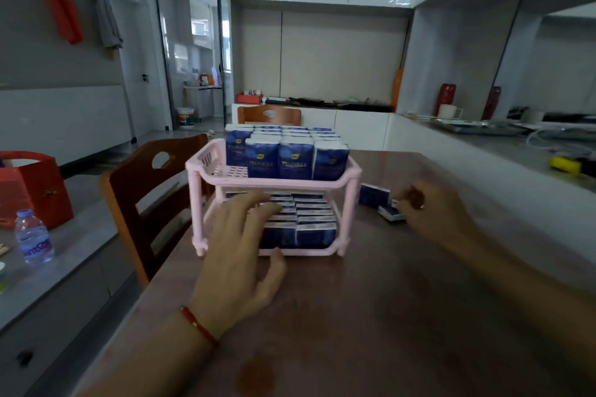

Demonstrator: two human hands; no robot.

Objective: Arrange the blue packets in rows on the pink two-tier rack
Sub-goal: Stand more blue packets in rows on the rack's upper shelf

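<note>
The pink two-tier rack [206, 164] stands on the brown table, straight ahead of me. Its upper tier holds rows of upright blue packets [295, 158], with a bare patch at the front left. The lower tier is packed with more blue packets [314, 229]. My left hand [238, 255] reaches into the lower tier, fingers spread over the packets there, gripping nothing. My right hand [432, 209] hovers to the right of the rack with curled fingers, blurred, just beside two loose blue packets [374, 195] lying on the table; whether it touches one is unclear.
A wooden chair [145, 190] stands at the table's left edge, another chair [269, 114] behind the rack. On the grey counter to the left sit a water bottle [32, 237] and a red box [32, 187]. A grey ledge [483, 151] runs along the right.
</note>
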